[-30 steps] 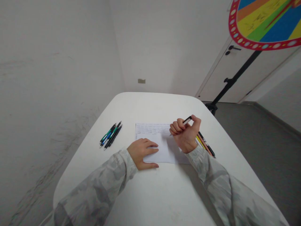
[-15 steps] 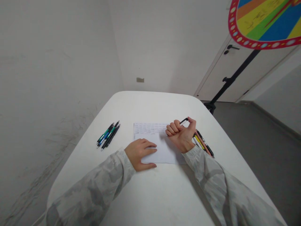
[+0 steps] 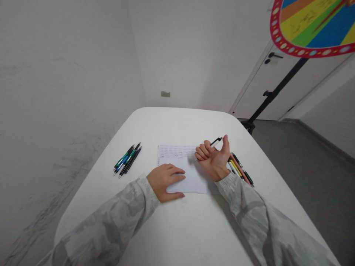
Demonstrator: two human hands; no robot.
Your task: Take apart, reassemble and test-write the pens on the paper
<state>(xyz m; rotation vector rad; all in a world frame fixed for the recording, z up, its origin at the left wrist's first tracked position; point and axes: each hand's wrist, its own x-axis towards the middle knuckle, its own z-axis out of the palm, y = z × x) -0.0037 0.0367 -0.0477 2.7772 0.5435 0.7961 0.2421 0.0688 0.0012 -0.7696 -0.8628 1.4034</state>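
My left hand (image 3: 166, 182) lies flat with its fingers apart on a white sheet of paper (image 3: 191, 181). Lines of handwriting run across the top of the sheet. Above the sheet's right side, my right hand (image 3: 213, 159) has its fingers curled around a white pen (image 3: 215, 143) with a black end. The thumb stands up, apart from that black end. My fingers hide the pen's lower part.
On the table (image 3: 177, 125), several dark, blue and green pens (image 3: 127, 159) lie at the left. More pens (image 3: 240, 168), yellow, pink and black, lie partly behind my right wrist. A colourful wheel (image 3: 313, 29) on a black stand rises at the right, before a door.
My right thumb has lifted off the pen's black end and now points up. The left hand has stayed in place on the paper.
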